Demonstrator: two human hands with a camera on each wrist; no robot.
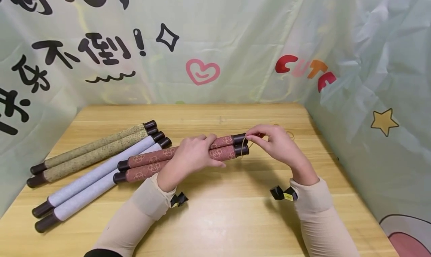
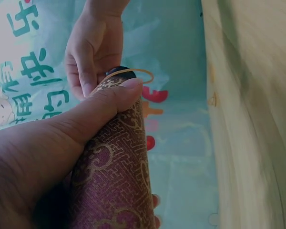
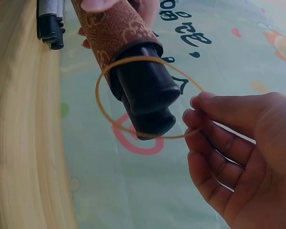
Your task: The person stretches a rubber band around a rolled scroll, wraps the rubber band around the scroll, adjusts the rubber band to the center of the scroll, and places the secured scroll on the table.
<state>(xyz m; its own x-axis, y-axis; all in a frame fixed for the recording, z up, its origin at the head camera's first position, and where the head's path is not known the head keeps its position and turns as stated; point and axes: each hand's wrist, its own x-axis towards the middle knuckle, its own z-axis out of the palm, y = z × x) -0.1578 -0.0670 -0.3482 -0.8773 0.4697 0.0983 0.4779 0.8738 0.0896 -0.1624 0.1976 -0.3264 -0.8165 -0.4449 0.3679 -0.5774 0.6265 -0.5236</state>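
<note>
A double-rolled red scroll point(image 1: 222, 152) with gold patterning is gripped around its middle by my left hand point(image 1: 193, 152). Its two rolls lie side by side, with dark knobs at both ends. At the right end, my right hand point(image 1: 277, 143) pinches a thin tan rubber band point(image 3: 138, 58) between thumb and fingers. In the right wrist view the band is stretched into a loop encircling the dark knobs point(image 3: 145, 81). The left thumb point(image 2: 126, 93) lies along the patterned roll close to the band in the left wrist view.
Left on the wooden table point(image 1: 215, 219) lie an olive-gold scroll point(image 1: 87, 158) and a pale blue scroll point(image 1: 101, 171), each with two rolls. Another loose band point(image 1: 292, 135) shows behind the right hand. Printed cloth point(image 1: 235, 32) walls the back and sides.
</note>
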